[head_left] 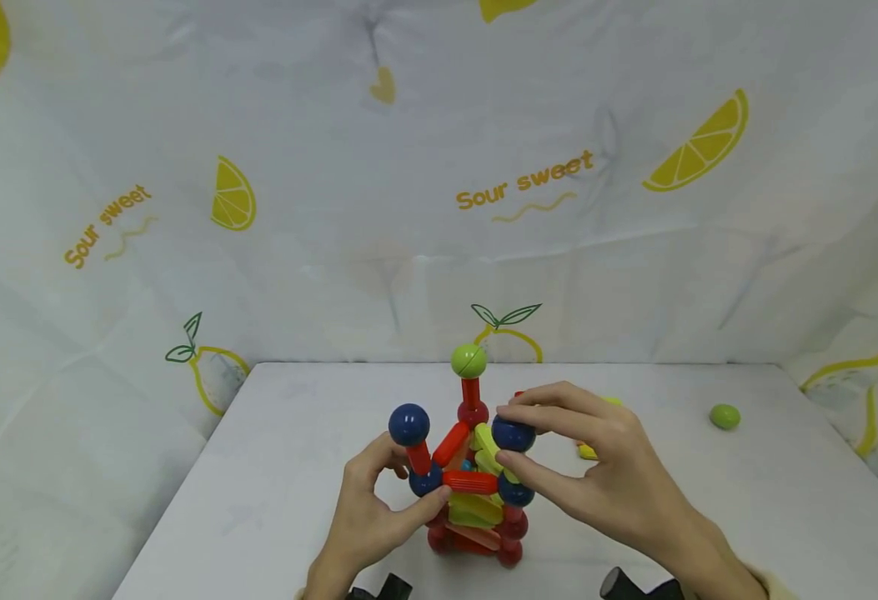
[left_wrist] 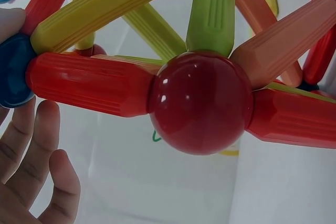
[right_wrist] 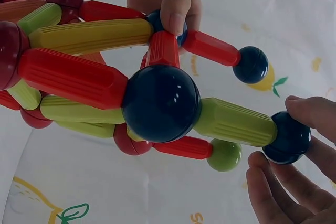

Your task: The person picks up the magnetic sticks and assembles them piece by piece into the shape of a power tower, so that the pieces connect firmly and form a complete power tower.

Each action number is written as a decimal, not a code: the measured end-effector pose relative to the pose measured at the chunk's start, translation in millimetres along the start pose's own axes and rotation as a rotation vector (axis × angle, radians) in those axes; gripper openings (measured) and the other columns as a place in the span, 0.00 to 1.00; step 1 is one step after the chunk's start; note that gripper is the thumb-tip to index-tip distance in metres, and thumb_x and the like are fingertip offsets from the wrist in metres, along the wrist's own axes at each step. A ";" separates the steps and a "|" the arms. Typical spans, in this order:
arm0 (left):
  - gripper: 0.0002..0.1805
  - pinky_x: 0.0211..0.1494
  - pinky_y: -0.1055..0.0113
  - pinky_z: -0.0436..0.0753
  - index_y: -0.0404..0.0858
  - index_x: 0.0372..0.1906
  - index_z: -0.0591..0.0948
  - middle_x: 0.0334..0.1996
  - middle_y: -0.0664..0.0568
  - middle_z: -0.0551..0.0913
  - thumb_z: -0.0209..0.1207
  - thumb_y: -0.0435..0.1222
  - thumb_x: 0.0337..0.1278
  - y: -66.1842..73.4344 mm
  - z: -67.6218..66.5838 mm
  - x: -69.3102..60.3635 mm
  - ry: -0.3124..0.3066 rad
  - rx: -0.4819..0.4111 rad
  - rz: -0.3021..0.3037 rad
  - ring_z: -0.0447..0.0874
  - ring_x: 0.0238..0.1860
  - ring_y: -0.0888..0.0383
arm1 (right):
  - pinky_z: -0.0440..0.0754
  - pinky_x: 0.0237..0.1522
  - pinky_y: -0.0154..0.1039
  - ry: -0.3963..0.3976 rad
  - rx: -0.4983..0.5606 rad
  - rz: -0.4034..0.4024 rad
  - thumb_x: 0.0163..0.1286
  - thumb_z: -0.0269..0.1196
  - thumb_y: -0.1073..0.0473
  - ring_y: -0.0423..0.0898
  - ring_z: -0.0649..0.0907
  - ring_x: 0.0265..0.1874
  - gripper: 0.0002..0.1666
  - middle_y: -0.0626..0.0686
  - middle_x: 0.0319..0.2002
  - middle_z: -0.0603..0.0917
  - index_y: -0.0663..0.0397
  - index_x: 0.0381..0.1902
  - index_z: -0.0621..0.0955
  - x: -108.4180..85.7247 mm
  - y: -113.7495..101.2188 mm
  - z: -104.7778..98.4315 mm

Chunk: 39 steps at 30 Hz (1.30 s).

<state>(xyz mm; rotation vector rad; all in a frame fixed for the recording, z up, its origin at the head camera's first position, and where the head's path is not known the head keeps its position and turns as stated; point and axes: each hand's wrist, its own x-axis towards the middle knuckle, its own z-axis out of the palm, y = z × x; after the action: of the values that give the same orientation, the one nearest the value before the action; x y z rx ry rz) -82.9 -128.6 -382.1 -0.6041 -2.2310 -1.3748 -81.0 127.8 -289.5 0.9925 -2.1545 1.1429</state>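
A tower of toy building rods and balls (head_left: 470,482) stands on the table, in red, yellow, green and orange. On its near left corner, my left hand (head_left: 374,508) grips a blue ball joint, its thumb lying by the red rod. My right hand (head_left: 611,458) pinches a dark blue ball (right_wrist: 287,139) between thumb and fingers. That ball touches the end of a light green rod (right_wrist: 236,123), which rises from another blue ball (right_wrist: 161,103). A second upright carries a blue ball (head_left: 408,425), and a third a green ball (head_left: 469,361).
A loose green ball (head_left: 724,416) lies at the back right of the white table (head_left: 258,500). Yellow pieces (head_left: 587,452) lie behind my right hand, partly hidden. A white cloth (head_left: 378,283) with lemon prints hangs behind the table.
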 end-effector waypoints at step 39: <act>0.17 0.41 0.68 0.82 0.44 0.45 0.86 0.33 0.55 0.89 0.73 0.27 0.50 7.6 -7.5 0.4 0.071 -0.006 0.074 0.83 0.36 0.63 | 0.74 0.29 0.40 -0.466 -0.556 0.612 0.58 0.73 0.67 0.47 0.75 0.31 0.17 0.50 0.31 0.79 0.63 0.46 0.88 -102.7 174.1 7.3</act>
<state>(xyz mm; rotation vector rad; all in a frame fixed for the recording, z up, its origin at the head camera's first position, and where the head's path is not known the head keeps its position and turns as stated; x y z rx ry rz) -77.8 -132.2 -373.5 -0.6236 -2.1279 -1.3459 -156.7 225.5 -449.5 0.3668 -3.0425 0.4773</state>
